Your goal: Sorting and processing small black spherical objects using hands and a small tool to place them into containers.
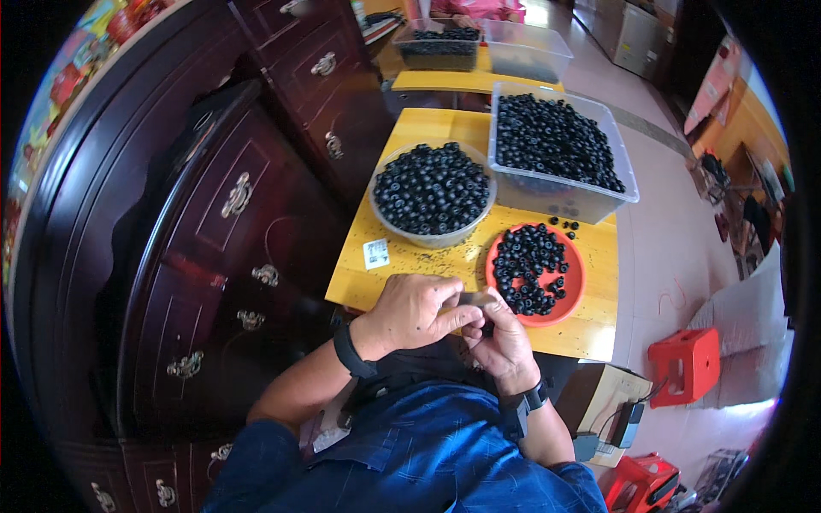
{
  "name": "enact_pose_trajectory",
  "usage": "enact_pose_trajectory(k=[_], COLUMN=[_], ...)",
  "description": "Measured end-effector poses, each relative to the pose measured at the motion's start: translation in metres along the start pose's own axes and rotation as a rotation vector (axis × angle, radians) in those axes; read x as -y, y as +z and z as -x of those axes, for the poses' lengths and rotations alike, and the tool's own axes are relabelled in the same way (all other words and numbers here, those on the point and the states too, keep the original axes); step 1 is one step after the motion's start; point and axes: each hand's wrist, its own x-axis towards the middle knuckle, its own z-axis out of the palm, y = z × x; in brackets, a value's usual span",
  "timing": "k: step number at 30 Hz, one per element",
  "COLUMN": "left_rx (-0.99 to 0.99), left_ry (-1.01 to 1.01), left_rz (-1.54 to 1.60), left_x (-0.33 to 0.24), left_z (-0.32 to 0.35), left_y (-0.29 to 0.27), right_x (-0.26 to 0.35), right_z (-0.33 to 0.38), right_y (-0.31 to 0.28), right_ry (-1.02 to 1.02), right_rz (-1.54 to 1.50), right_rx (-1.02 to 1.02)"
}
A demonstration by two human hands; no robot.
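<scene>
My left hand (416, 309) and my right hand (503, 338) meet at the near edge of a yellow wooden table (419, 128). Their fingertips pinch a small dark piece (475, 300) between them, with a small black ring part at the right fingers. Just beyond my right hand lies an orange plate (575, 295) holding several small black ring parts (528, 265). A round clear bowl (432, 237) full of the same black parts stands behind my left hand. A clear rectangular tub (556, 198), also full of them, sits at the back right.
A dark wooden cabinet (222, 222) with metal handles runs along the left. A small white label (376, 253) lies on the table. Another table with clear tubs (440, 56) stands farther back. Red plastic stools (684, 366) and a cardboard box (609, 395) sit on the floor at right.
</scene>
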Motion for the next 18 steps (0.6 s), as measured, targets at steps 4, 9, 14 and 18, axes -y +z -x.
enact_pose_trajectory(k=[4, 9, 14, 18], left_rx=[-0.096, -0.212, -0.282, -0.313], left_ry=[-0.089, -0.157, -0.237, -0.292], left_rz=[0.064, 0.120, 0.096, 0.075], left_x=[-0.007, -0.014, -0.023, -0.035], left_z=[0.020, 0.054, 0.090, 0.113], left_y=[-0.020, -0.037, -0.039, -0.042], right_x=[-0.002, 0.003, 0.008, 0.008], right_z=[-0.001, -0.001, 0.000, 0.000], right_y=[0.014, 0.012, 0.009, 0.007], right_ry=[0.065, 0.106, 0.133, 0.174], right_rz=[0.005, -0.156, -0.270, -0.295], right_rx=[-0.009, 0.037, 0.062, 0.129])
